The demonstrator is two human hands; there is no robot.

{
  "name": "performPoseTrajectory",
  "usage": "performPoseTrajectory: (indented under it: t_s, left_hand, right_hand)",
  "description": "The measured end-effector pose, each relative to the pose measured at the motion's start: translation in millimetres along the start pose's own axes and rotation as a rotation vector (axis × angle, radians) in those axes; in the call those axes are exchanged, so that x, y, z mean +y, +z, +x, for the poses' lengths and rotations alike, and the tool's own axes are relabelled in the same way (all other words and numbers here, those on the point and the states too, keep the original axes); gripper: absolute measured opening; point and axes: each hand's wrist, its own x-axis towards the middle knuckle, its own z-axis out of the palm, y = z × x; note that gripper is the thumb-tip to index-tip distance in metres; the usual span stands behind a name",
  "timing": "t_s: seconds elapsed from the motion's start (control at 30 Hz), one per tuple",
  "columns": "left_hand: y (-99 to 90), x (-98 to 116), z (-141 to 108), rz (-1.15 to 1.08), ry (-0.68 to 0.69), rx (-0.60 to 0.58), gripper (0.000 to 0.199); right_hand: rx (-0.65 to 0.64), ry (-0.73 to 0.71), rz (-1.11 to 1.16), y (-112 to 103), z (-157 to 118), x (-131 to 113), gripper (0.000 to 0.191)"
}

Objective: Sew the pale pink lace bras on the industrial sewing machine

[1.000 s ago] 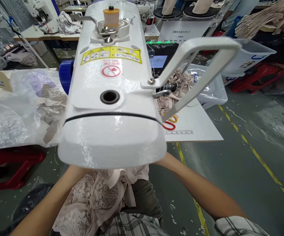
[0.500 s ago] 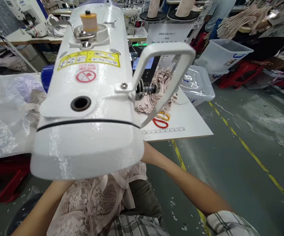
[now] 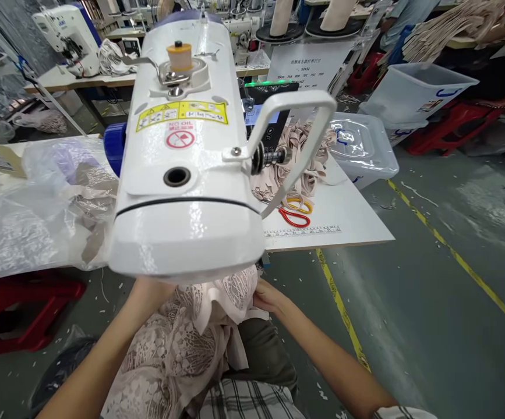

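Note:
A beige lace bra is below the front of the white sewing machine, and more lace bras lie heaped on my lap. My right hand is closed on the right edge of the upper bra, with its fingertips behind the cloth. At the left of the same lace, my left hand reaches in beneath the machine head, which covers its fingers. The needle area is hidden by the machine head.
On the white table sit red-handled scissors, yellow-handled scissors and a pile of beige strips. Plastic bags cover the left side. Lidded plastic bins stand at right. Red stools are on both sides.
My view has shifted, so the machine sits farther right and higher. My right hand, hidden before, now shows at the bra's edge, and more of the upper bra is visible.

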Motion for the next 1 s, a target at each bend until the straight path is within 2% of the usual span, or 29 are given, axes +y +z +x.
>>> performPoseTrajectory:
  t_s: [0.17,0.3,0.33,0.4,0.47,0.53,0.6,0.63,0.67,0.7,0.73,0.8,0.83,0.9,1.0]
  left_hand:
    - [8.9,-1,7,0.172,0.104,-0.032,0.039]
    - [1.5,-4,1,0.301,0.156,-0.085,0.031]
    - [-1.7,-2,-6,0.313,0.135,-0.062,0.028]
    - [-6.1,10,-25,0.316,0.097,0.066,0.022]
    - [-4.5,31,-50,0.274,0.174,0.218,0.016]
    - [4.3,55,-74,0.167,0.445,0.239,0.024]
    - [16.8,75,-89,0.109,0.699,0.158,0.041]
    - [22.7,80,-92,0.108,0.750,0.095,0.053]
    - [27.4,82,-92,0.118,0.728,0.018,0.062]
    - [30.3,81,-90,0.131,0.636,-0.075,0.062]
    - [31.2,77,-87,0.125,0.501,-0.181,0.050]
    - [27.9,63,-77,0.041,0.198,-0.358,0.025]
    - [24.7,56,-72,-0.014,0.069,-0.393,0.028]
    - [18.3,44,-61,-0.104,-0.102,-0.343,0.034]
    - [15.0,37,-46,-0.119,-0.209,-0.177,0.032]
  right_hand:
    - [0.156,-0.116,0.033,-1,-8,-20,0.038]
    - [0.207,-0.193,0.039,-3,-12,-46,0.037]
    - [0.220,-0.214,0.041,-3,-15,-53,0.035]
    - [0.253,-0.256,0.049,0,-26,-68,0.031]
    - [0.252,-0.292,-0.018,14,-42,-80,0.027]
    - [0.129,-0.308,-0.229,40,-61,-88,0.020]
    - [-0.139,-0.295,-0.536,75,-79,-93,0.012]
    - [-0.291,-0.286,-0.666,93,-86,-95,0.009]
    - [-0.387,-0.278,-0.766,108,-91,-96,0.011]
    - [-0.429,-0.283,-0.849,121,-94,-97,0.014]
    - [-0.420,-0.295,-0.908,129,-94,-97,0.016]
    - [-0.291,-0.315,-0.978,135,-88,-98,0.017]
    - [-0.207,-0.322,-1.003,133,-83,-99,0.018]
    - [-0.059,-0.325,-1.063,126,-69,-100,0.020]
    - [0.105,-0.365,-1.192,116,-48,-102,0.032]
